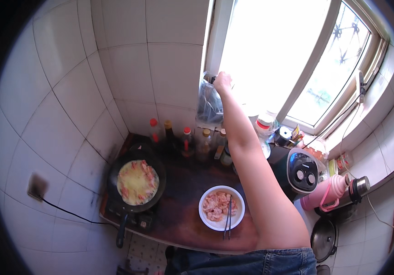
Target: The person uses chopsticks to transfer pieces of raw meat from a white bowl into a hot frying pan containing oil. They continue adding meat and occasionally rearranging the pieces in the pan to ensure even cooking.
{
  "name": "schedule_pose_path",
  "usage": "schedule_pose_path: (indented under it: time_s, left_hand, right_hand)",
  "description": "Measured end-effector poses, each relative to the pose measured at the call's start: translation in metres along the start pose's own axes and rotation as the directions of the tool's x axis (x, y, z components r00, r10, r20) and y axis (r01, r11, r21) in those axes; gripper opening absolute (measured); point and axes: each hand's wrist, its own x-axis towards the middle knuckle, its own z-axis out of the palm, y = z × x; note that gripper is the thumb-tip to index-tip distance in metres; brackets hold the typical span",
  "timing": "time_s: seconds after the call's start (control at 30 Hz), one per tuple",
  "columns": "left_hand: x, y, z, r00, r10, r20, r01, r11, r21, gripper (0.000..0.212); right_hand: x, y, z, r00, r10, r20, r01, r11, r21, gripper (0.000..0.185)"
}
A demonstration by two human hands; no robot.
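My right hand (222, 81) reaches far forward to the left edge of the bright window. Its fingers are curled beside a clear plastic bag (210, 105) that stands on the sill against the frame; glare hides whether they grip anything. My left hand is out of view. Below my outstretched arm, a white bowl (204, 223) holds pieces of raw meat (216, 205), with a pair of dark chopsticks (227, 220) resting in it. To the left, a black frying pan (161, 182) contains pale yellow liquid with pinkish pieces (137, 184) around its edge.
Several bottles (186, 141) line the back of the brown countertop (179, 206). At right are a black appliance with two knobs (303, 172), a pink thermos flask (327, 190) and a pan lid (322, 239). A black cord (70, 210) runs from the left wall socket.
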Motion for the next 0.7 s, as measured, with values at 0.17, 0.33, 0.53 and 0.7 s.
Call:
schedule_pose_path:
  time_s: [0.17, 0.33, 0.53, 0.7]
  left_hand:
    - [-0.014, 0.004, -0.001, 0.997, -0.072, -0.001, 0.072, 0.995, -0.07, 0.03]
    - [-0.035, 0.039, -0.009, 0.994, -0.111, 0.003, 0.109, 0.969, -0.223, 0.036]
    - [-0.033, 0.017, 0.002, 0.99, -0.142, 0.007, 0.139, 0.956, -0.258, 0.036]
    - [-0.039, 0.032, -0.006, 0.984, -0.158, 0.084, 0.172, 0.964, -0.203, 0.038]
  right_hand:
    - [0.002, 0.012, 0.008, 0.999, -0.031, -0.011, 0.031, 0.999, 0.02, 0.017]
    - [0.024, 0.022, 0.012, 0.994, -0.08, 0.071, 0.083, 0.996, -0.041, 0.012]
    - [0.013, 0.014, -0.033, 0.962, -0.119, 0.245, 0.101, 0.991, 0.083, 0.009]
    - [0.018, 0.005, -0.067, 0.956, -0.191, 0.223, 0.169, 0.979, 0.115, 0.012]
